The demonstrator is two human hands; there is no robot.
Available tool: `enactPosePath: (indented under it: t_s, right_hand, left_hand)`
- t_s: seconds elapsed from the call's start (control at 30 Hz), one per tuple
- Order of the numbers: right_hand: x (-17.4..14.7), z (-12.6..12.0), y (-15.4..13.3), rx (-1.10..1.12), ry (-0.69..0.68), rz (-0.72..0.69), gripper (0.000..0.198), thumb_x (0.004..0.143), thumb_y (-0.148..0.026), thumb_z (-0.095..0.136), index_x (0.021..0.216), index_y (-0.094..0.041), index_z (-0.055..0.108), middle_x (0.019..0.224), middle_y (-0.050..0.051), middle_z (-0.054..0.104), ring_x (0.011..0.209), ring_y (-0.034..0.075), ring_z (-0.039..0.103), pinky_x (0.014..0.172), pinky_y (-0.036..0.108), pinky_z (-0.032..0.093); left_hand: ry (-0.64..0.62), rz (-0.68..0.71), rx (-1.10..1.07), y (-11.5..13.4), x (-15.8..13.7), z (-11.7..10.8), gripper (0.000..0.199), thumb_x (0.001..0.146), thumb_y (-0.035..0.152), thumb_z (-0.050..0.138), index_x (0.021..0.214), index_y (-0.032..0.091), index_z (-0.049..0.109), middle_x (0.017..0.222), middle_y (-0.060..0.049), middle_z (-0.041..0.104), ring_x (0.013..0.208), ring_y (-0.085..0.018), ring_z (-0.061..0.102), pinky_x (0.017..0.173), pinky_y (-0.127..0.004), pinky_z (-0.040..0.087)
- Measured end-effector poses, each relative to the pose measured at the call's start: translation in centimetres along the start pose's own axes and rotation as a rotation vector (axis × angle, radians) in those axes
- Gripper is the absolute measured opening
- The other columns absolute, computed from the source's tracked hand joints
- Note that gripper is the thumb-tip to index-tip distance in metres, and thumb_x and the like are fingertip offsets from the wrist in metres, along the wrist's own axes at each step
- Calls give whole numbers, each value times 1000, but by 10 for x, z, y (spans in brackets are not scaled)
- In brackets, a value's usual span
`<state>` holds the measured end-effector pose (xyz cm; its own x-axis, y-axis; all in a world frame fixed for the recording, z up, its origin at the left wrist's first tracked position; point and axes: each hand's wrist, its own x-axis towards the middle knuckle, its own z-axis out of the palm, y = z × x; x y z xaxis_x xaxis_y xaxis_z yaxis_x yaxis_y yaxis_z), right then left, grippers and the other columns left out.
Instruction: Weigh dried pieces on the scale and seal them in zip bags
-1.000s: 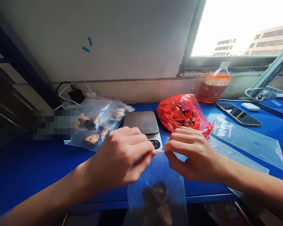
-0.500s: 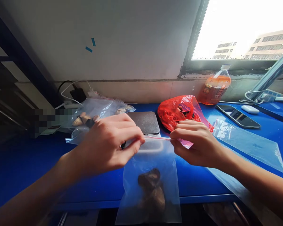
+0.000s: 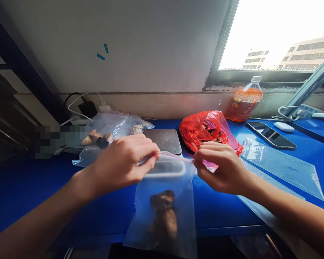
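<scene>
A clear zip-lock bag (image 3: pixel 185 201) hangs in front of the blue desk's edge, with brown lumps (image 3: pixel 166 214) in it that look like dried mushrooms. My left hand (image 3: pixel 124 158) pinches the left part of its reddish zip strip at the top. The right end of the strip is pinched by my right hand (image 3: pixel 224 165). Just behind the bag's top sits a scale (image 3: pixel 162 138) with a grey metal plate, its front seen through the plastic. Beyond my right hand lies an opened red plastic bag (image 3: pixel 193 127) with more brown pieces inside.
Zip-lock bags with brown pieces (image 3: pixel 95 138) lie at the back left, near a black plug (image 3: pixel 88 109) and cables. On the right are flat clear bags (image 3: pixel 286 171), a phone (image 3: pixel 271 135), a white earbud case (image 3: pixel 284 126) and a bottle of orange drink (image 3: pixel 245 102).
Both hands and the zip-lock bag have shifted slightly left. The bag's top edge now bows upward between the hands, where it was straighter before. Both pinches remain.
</scene>
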<state>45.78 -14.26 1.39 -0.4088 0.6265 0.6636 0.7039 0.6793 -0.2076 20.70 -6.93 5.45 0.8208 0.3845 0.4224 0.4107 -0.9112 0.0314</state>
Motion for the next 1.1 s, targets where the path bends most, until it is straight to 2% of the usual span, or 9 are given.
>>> enactPosePath:
  t_s: [0.07, 0.17, 0.33, 0.47, 0.63, 0.77, 0.83, 0.97, 1.1]
  right_hand:
    - [0, 4, -7, -10, -3, -7, 14, 82, -10, 53, 70, -18, 56, 61, -1, 58, 57, 11, 48, 58, 25, 35]
    - [-1, 8, -16, -3, -47, -8, 14, 85, -12, 55, 74, -18, 60, 61, -1, 58, 57, 12, 48, 58, 26, 33]
    - [-4, 15, -23, 61, -126, -71, 20, 89, -14, 52, 71, -18, 58, 59, -2, 54, 54, 11, 42, 55, 26, 29]
    - [-5, 14, -19, 62, -115, -59, 19, 88, -10, 52, 71, -17, 57, 60, -2, 54, 55, 11, 42, 56, 25, 30]
    - [-4, 7, -8, 33, -23, -17, 18, 89, -10, 53, 73, -17, 57, 60, -2, 55, 58, 11, 45, 59, 24, 32]
    - [-4, 11, -8, 67, -39, 5, 18, 87, -9, 53, 72, -17, 55, 60, -2, 54, 57, 10, 44, 58, 24, 32]
    - [-5, 15, -11, 88, -64, 3, 16, 86, -9, 53, 73, -17, 56, 62, -2, 56, 58, 10, 46, 58, 24, 33]
    - [-7, 19, -17, 91, -85, -14, 16, 87, -10, 53, 73, -16, 58, 61, -1, 57, 57, 11, 45, 57, 25, 32]
    - [-7, 18, -19, 102, -72, -27, 17, 87, -10, 53, 72, -16, 57, 61, -2, 56, 56, 10, 43, 57, 25, 31]
  left_hand:
    - [2, 8, -23, 7, 1, 10, 14, 89, 16, 56, 82, 18, 67, 77, -1, 67, 72, -17, 61, 67, -29, 45]
    - [22, 96, -67, 22, 1, 22, 17, 91, 15, 54, 78, 16, 66, 72, -2, 66, 68, -17, 60, 64, -29, 45]
    - [49, 169, -77, 38, -1, 25, 25, 93, 16, 52, 74, 15, 67, 65, -2, 63, 62, -17, 56, 59, -30, 42]
    - [31, 109, -100, 29, 0, 19, 20, 91, 17, 55, 76, 16, 68, 68, -1, 65, 63, -16, 58, 61, -30, 42]
    - [30, -102, -137, 9, 2, 6, 14, 89, 20, 57, 82, 20, 69, 79, 1, 70, 75, -16, 63, 69, -29, 44]
    - [4, -136, -132, 9, 1, 7, 12, 89, 20, 58, 82, 19, 67, 80, 1, 69, 76, -16, 61, 71, -29, 44]
    - [16, -91, -146, 15, 1, 13, 10, 90, 23, 61, 83, 19, 67, 81, 0, 68, 77, -17, 61, 72, -30, 44]
    - [44, 101, -100, 28, 1, 28, 15, 93, 19, 56, 84, 18, 68, 84, -2, 69, 82, -19, 61, 80, -35, 44]
    - [97, 126, -120, 31, 1, 29, 14, 91, 18, 58, 81, 18, 67, 81, 0, 70, 81, -18, 61, 79, -35, 42]
